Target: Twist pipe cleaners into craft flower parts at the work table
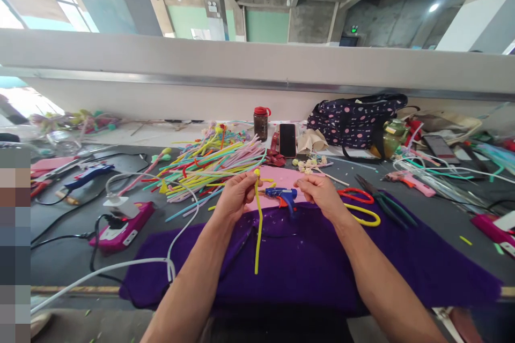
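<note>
My left hand (pixel 240 193) pinches the top of a yellow pipe cleaner (pixel 258 236), which has a small knob at its upper end and hangs down over a purple cloth (pixel 306 273). Level with it on the right, my right hand (pixel 319 193) is closed in a pinch, and whatever its fingertips hold, if anything, is too small to make out. Between the hands a blue glue gun (pixel 281 193) lies on a pink sheet (pixel 277 174). Just beyond my left hand is a pile of many-coloured pipe cleaners (pixel 217 163).
Right of my hands lie pliers (pixel 388 202) and scissors with red and yellow handles (pixel 368 218). A magenta power strip (pixel 134 230) with cables sits at left. Behind stand a red-lidded bottle (pixel 260 124), a phone (pixel 287 140) and a dotted bag (pixel 346 120). A pink glue gun (pixel 414 182) lies farther right.
</note>
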{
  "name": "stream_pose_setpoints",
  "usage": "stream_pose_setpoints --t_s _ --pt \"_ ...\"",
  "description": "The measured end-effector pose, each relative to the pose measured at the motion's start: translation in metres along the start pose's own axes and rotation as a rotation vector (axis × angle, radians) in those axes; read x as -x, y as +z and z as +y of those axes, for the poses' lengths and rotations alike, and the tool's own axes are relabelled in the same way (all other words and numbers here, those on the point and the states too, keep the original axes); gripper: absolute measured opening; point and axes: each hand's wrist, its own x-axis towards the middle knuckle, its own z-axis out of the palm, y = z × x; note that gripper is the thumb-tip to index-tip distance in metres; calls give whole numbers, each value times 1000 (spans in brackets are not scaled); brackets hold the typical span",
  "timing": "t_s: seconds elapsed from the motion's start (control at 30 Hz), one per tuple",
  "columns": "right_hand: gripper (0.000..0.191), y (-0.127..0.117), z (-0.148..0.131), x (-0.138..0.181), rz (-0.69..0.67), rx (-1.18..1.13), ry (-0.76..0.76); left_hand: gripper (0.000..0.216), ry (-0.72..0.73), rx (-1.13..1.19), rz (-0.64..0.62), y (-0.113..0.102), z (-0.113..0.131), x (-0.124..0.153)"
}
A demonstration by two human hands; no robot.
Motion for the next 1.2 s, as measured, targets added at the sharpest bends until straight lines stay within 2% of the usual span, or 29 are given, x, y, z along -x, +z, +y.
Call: stream_pose_setpoints --t_s 0.07,0.13,0.23,0.3,0.5,0.7,0.87,1.0,1.07,1.2 --pt "27 4 3 0 52 241 -93 25 -9 -63 -7 -2 -1 -4" --pt "33 11 7 1 68 455 -187 25 10 -62 34 -2 -3 -7" --pt "51 23 12 4 -11 626 -242 24 27 -12 108 1 -9 -7" --pt "56 28 15 5 -56 686 -228 23 11 10 116 2 -11 -4" --pt "54 30 23 1 -96 766 -185 22 -61 70 161 -2 -12 2" --pt "54 26 19 -2 -184 805 -182 20 -104 141 136 0 -12 5" --pt "48 13 14 -4 -231 872 -97 20 -208 200 157 2 -13 6" --pt "41 -3 9 -6 -291 888 -48 21 -261 157 156 3 -13 6" --pt "39 -9 6 -7 -319 917 -26 20 -259 106 167 4 -12 6" --pt "36 -15 5 -7 -322 990 -5 17 -152 -29 203 7 -14 4"
